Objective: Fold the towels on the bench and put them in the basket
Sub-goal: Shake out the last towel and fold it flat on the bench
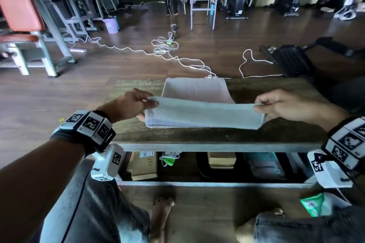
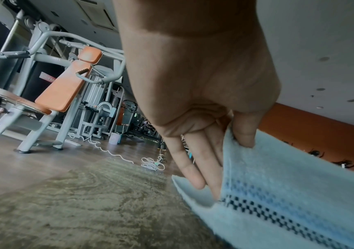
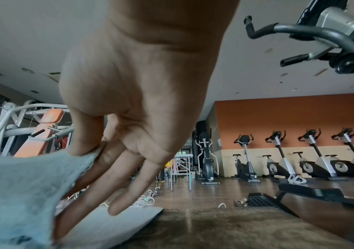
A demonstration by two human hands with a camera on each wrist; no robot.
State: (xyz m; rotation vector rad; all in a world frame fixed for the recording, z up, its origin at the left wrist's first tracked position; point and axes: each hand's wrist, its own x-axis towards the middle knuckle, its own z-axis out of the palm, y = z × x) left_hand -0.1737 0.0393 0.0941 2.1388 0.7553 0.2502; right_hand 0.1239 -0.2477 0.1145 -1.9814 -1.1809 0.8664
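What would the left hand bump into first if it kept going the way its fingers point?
Probably the blue towel itself: the left hand points across the bench toward the right hand, and the towel it pinches stretches between them. The pink towel lies just behind, though depth is hard to judge.

Both hands [image 1: 136, 104] [image 1: 286, 104] raised, fingers pinching

Head looks down; both wrists close, sharing the towel [image 1: 203, 113].
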